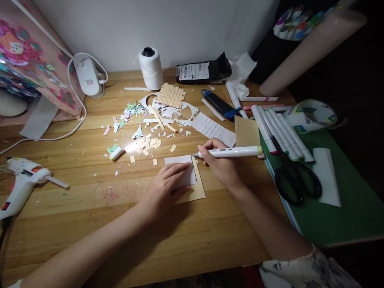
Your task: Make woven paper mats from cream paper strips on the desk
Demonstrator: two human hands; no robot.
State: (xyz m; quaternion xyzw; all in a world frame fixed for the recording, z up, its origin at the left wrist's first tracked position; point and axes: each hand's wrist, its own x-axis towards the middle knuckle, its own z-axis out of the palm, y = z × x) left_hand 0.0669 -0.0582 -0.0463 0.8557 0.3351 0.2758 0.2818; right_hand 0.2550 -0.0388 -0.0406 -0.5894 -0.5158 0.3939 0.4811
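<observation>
My left hand [168, 182] lies flat on a small white paper piece [181, 160], fingers stretched toward its right side. Under that paper is a larger cream-coloured sheet [199, 188], which shows along the right and lower edges. In my right hand [222, 164] is a white marker [237, 152], held in a pinch with its yellow-marked end pointing right. Its tip is at the upper right corner of the white paper, beside the paper's edge. A dark line runs along that right edge. My palm hides part of both sheets.
Paper scraps [153, 142] and a woven cream square [171, 96] lie behind the hands. A glue gun [24, 180] rests at left. A thread spool [151, 69] stands by the wall. At right are black scissors [297, 180], several markers [277, 130] and a tape roll [313, 114] near a green mat [354, 180].
</observation>
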